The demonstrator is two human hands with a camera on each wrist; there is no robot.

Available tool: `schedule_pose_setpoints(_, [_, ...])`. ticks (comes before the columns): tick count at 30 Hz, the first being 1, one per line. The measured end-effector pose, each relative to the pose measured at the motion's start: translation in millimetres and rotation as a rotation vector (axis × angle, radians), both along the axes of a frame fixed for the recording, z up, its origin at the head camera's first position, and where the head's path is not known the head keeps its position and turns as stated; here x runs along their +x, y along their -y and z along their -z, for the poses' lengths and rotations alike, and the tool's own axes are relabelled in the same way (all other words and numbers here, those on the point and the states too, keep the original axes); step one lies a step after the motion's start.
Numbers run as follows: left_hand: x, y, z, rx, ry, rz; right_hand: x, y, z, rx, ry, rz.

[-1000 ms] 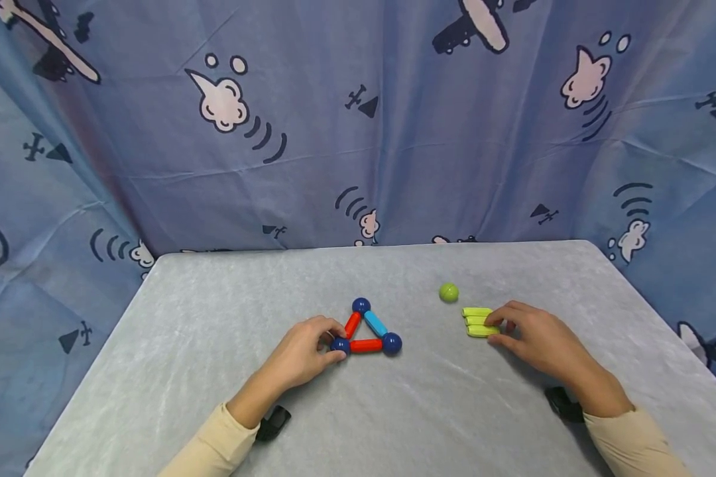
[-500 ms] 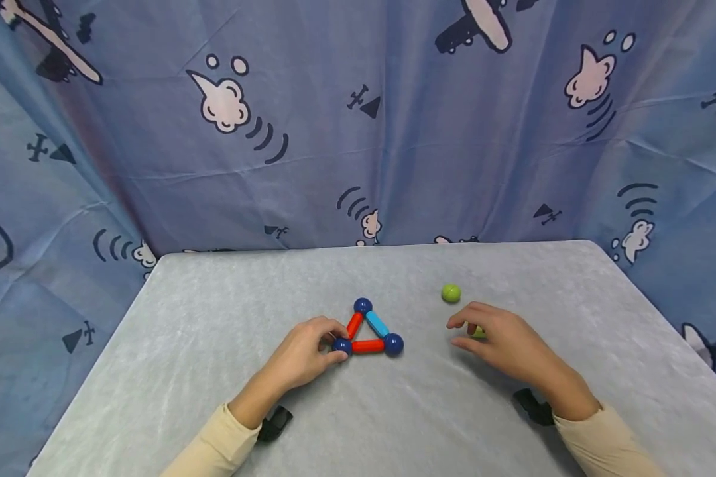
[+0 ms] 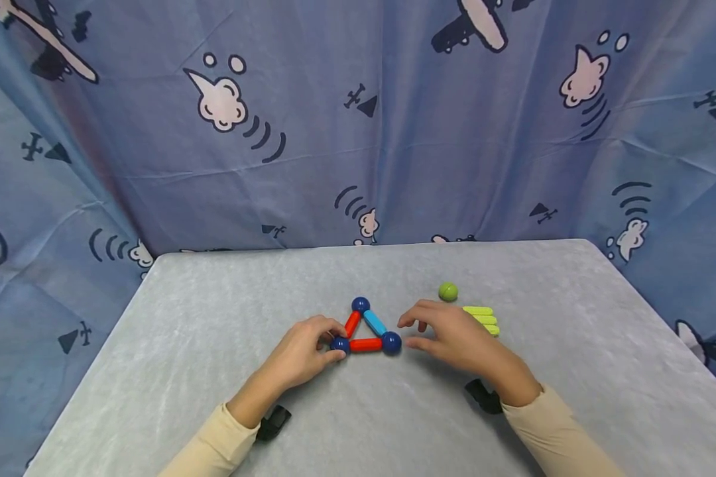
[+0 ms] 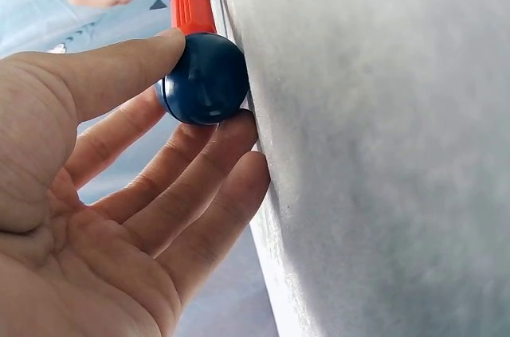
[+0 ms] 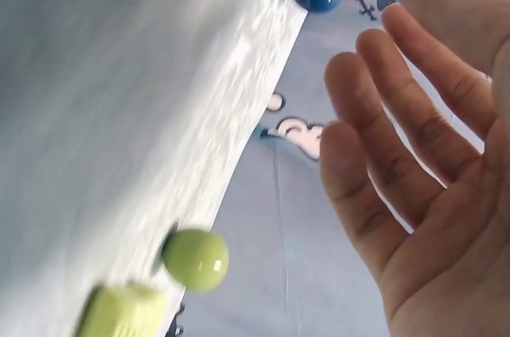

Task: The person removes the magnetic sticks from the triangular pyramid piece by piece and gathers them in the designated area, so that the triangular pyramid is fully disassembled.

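Note:
A flat triangle of toy rods and balls lies mid-table, with two red rods (image 3: 366,345), one light blue rod (image 3: 374,323) and dark blue balls at its corners. My left hand (image 3: 301,350) pinches the near-left ball (image 4: 209,80) between thumb and fingers, close against the tabletop. Just right of the near-right ball (image 3: 391,343), my right hand (image 3: 456,334) hovers, fingers loosely bent and apart. The right wrist view shows nothing in its palm. Behind that hand lie several yellow-green rods (image 3: 478,310) side by side, partly hidden by it.
A green ball (image 3: 448,291) rests beyond the right hand, near the yellow-green rods. The table (image 3: 227,285) has a pale grey cloth top. A blue patterned curtain (image 3: 310,132) hangs behind the table and at its sides.
My right hand has moved left from the yellow-green rods to beside the triangle, leaving those rods where they lay. My left hand keeps its hold on the corner ball.

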State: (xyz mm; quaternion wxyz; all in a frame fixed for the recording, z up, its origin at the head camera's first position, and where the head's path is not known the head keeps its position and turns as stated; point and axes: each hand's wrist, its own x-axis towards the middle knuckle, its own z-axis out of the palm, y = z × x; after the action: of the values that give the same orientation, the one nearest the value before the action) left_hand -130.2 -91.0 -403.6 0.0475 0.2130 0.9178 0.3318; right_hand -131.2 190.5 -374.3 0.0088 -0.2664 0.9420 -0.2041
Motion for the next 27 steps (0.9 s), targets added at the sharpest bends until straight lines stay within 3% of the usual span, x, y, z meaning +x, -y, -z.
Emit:
schedule_pose_setpoints(12, [6.5,3.2,7.2,-0.013,0.035,-0.005,6.4,26,22.4,0.020,0.036,-0.030])
schedule_pose_setpoints(18, [3.6,3.5,4.8,0.005,-0.021,0.009,2.6,25,22.3,0.027,0.055,0.010])
schedule_pose_setpoints(27, [0.3,1.5,1.3,-0.005,-0.019,0.030,0.8,24,19.6,0.007,0.054,0.007])
